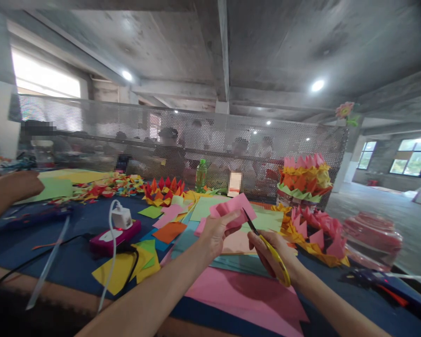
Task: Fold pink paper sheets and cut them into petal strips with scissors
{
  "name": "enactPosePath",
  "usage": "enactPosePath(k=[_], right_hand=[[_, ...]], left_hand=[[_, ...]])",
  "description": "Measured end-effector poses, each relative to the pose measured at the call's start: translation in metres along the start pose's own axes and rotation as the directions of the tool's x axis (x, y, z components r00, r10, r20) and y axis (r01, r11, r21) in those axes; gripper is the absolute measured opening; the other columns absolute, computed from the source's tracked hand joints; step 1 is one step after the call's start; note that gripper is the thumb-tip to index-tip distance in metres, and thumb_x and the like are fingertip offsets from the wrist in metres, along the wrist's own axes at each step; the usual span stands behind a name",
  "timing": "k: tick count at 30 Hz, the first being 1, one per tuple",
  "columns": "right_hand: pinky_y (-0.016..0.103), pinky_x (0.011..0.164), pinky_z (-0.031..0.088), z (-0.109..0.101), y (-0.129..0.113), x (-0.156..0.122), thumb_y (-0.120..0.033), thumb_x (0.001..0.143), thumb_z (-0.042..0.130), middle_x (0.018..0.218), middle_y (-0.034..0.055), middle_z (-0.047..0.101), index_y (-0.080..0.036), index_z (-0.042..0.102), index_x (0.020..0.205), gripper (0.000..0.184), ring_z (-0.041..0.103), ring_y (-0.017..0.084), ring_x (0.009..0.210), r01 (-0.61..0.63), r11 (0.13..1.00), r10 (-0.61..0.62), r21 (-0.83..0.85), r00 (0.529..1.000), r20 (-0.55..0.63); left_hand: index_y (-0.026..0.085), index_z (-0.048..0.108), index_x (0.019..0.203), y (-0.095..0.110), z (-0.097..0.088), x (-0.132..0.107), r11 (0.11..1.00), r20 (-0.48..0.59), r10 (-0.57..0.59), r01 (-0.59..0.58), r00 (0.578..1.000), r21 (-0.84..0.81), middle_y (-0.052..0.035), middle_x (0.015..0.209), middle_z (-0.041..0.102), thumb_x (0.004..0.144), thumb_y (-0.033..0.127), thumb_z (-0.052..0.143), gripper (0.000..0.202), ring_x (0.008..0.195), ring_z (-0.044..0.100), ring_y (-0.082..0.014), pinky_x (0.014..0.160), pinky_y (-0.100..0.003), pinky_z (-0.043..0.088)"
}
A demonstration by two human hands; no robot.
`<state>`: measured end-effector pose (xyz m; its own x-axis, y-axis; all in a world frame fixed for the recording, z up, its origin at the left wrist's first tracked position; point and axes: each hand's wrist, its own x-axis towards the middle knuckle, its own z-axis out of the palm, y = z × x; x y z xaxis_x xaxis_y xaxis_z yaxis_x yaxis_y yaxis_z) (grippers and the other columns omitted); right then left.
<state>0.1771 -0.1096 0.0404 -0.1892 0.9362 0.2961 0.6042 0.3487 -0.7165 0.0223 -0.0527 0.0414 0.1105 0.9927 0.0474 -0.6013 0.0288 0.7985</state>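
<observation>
My left hand (215, 234) pinches a folded pink sheet of paper (233, 210) and holds it up above the table. My right hand (272, 255) is wrapped round yellow-handled scissors (270, 250), whose dark blades reach up to the right edge of the pink sheet. Below both hands lie a large pink sheet (245, 295) and teal and green sheets on the dark blue table (66, 262).
Loose coloured paper squares (140, 262) lie at centre left beside a magenta box with a white charger (121, 220) and cables. Folded paper lotus flowers (303, 180) stand right and back. A jar (372, 241) sits at right. Another person's hand (12, 187) rests at far left. A mesh screen (182, 140) runs behind.
</observation>
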Motion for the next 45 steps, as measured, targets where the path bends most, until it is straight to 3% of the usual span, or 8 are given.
enactPosePath(k=[5, 12, 19, 27, 35, 45], right_hand=[[0.021, 0.037, 0.027, 0.004, 0.006, 0.001, -0.064, 0.086, 0.039, 0.035, -0.0055, 0.042, -0.018, 0.054, 0.065, 0.052, 0.038, 0.009, 0.031, 0.0, 1.0, -0.001, -0.003, 0.998, -0.064], [0.02, 0.034, 0.026, 0.004, 0.014, 0.003, -0.063, 0.085, 0.041, 0.037, -0.0054, 0.042, -0.018, 0.055, 0.069, 0.051, 0.04, 0.009, 0.03, -0.025, 0.999, 0.026, 0.022, 0.999, -0.022], [0.021, 0.042, 0.031, 0.002, 0.014, 0.006, -0.056, 0.086, 0.045, 0.048, -0.0025, 0.046, -0.018, 0.053, 0.063, 0.046, 0.047, 0.011, 0.046, 0.118, 0.985, -0.131, -0.129, 0.987, -0.095], [0.019, 0.036, 0.031, 0.005, 0.015, 0.003, -0.05, 0.085, 0.052, 0.042, -0.0071, 0.041, -0.021, 0.043, 0.067, 0.036, 0.044, 0.009, 0.035, 0.071, 0.997, -0.07, -0.016, 0.998, 0.005], [0.019, 0.039, 0.039, 0.001, 0.014, 0.001, -0.051, 0.088, 0.047, 0.047, -0.0071, 0.043, -0.02, 0.045, 0.074, 0.034, 0.046, 0.01, 0.039, 0.105, 0.993, -0.109, 0.062, 0.992, 0.063], [0.02, 0.039, 0.035, 0.003, 0.011, 0.0, -0.055, 0.089, 0.042, 0.046, -0.0076, 0.042, -0.019, 0.047, 0.074, 0.039, 0.043, 0.009, 0.037, 0.107, 0.993, -0.106, 0.059, 0.994, -0.022]], left_hand=[[0.012, 0.072, 0.084, -0.001, 0.0, 0.001, 1.0, 0.005, 0.004, -0.004, 1.0, -0.002, -0.0102, 0.09, 0.072, 0.057, 0.021, 0.083, 0.031, 0.078, 0.066, -0.0191, 0.071, -0.031, 0.055], [0.013, 0.071, 0.086, -0.002, -0.002, 0.004, 1.0, 0.017, 0.0, 0.001, 1.0, -0.011, -0.0098, 0.092, 0.071, 0.056, 0.023, 0.084, 0.035, 0.081, 0.066, -0.0195, 0.073, -0.032, 0.054], [0.012, 0.072, 0.086, 0.001, 0.0, 0.001, 1.0, 0.012, -0.02, 0.02, 1.0, -0.024, -0.0099, 0.091, 0.071, 0.053, 0.022, 0.086, 0.036, 0.079, 0.065, -0.0185, 0.071, -0.03, 0.054], [0.013, 0.072, 0.079, 0.007, 0.003, -0.001, 0.996, -0.026, -0.077, 0.076, 0.997, -0.04, -0.0065, 0.082, 0.071, 0.055, 0.017, 0.084, 0.027, 0.071, 0.064, -0.0151, 0.069, -0.029, 0.054], [0.012, 0.073, 0.08, 0.002, 0.002, -0.003, 0.997, 0.044, -0.078, 0.078, 0.996, -0.01, -0.0107, 0.092, 0.072, 0.057, 0.018, 0.082, 0.025, 0.084, 0.065, -0.0203, 0.073, -0.031, 0.054], [0.01, 0.073, 0.077, -0.002, 0.003, -0.007, 0.991, 0.077, -0.134, 0.134, 0.988, 0.009, -0.0106, 0.087, 0.072, 0.057, 0.018, 0.082, 0.022, 0.078, 0.067, -0.0199, 0.078, -0.034, 0.054]])
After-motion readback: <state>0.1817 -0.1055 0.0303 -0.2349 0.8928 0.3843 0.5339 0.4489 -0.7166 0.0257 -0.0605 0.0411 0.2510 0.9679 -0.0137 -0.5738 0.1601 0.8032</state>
